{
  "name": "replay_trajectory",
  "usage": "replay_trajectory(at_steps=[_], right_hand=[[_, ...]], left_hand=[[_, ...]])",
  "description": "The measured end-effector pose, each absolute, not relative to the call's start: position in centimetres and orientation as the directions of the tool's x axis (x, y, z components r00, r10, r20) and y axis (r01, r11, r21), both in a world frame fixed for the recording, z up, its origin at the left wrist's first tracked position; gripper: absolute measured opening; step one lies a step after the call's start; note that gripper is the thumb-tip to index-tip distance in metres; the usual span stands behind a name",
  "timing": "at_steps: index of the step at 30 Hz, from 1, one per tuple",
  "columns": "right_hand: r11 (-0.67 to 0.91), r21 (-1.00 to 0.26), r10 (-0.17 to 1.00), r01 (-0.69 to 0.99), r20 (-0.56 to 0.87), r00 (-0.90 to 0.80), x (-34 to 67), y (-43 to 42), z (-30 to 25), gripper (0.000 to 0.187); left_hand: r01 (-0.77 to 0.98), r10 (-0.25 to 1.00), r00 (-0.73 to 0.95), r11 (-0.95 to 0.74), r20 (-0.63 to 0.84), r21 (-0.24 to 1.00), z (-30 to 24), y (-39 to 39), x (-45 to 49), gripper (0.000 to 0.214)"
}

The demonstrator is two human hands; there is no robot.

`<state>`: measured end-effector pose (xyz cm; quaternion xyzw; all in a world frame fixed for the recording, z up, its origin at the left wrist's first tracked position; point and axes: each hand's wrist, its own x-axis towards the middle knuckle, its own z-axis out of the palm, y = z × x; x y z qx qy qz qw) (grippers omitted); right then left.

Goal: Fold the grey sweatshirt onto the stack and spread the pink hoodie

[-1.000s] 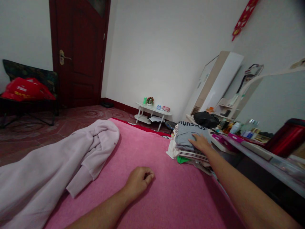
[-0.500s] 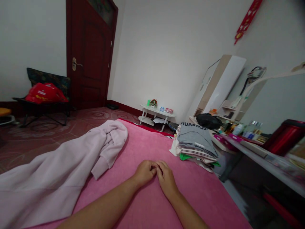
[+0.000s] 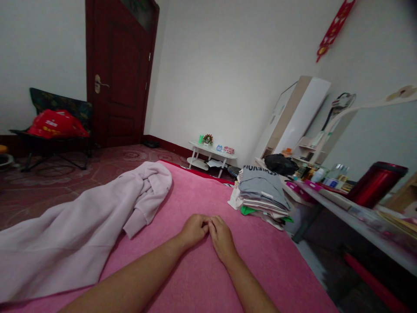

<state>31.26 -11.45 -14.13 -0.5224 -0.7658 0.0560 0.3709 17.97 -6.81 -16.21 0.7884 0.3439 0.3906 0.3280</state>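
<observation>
My left hand (image 3: 194, 230) and my right hand (image 3: 223, 240) meet over the pink bedspread (image 3: 185, 278), fingertips touching. The left fingers are curled in, and those of the right hand lie pressed together; I see nothing held in either. Left of my hands a pale pink hooded sweatshirt (image 3: 81, 226) is spread along the bed's edge, its hood at the far end and one sleeve bent inward. To the right stands a stack of folded clothes (image 3: 263, 191), with a grey garment with dark lettering on top and striped and green pieces below.
A dressing table (image 3: 353, 226) with a dark red cylinder (image 3: 378, 184), bottles and a black bag (image 3: 280, 165) runs along the right. Beyond the bed is a low white table (image 3: 211, 151). A folding chair (image 3: 61, 104) bearing a red bag (image 3: 58, 124) stands near the door (image 3: 122, 74).
The view has shifted slightly, so the room's things appear a little further left. My hands stay together, and the sweatshirt and the stack lie as before.
</observation>
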Motion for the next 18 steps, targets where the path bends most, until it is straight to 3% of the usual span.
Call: replay_trajectory(at_steps=[18], right_hand=[[0.467,-0.474,0.836,0.747,0.511,-0.199,31.58,-10.85,-14.67,0.026]], left_hand=[[0.335,0.8,0.456,-0.56,0.39,0.758,-15.84,-7.2,17.88,0.026]])
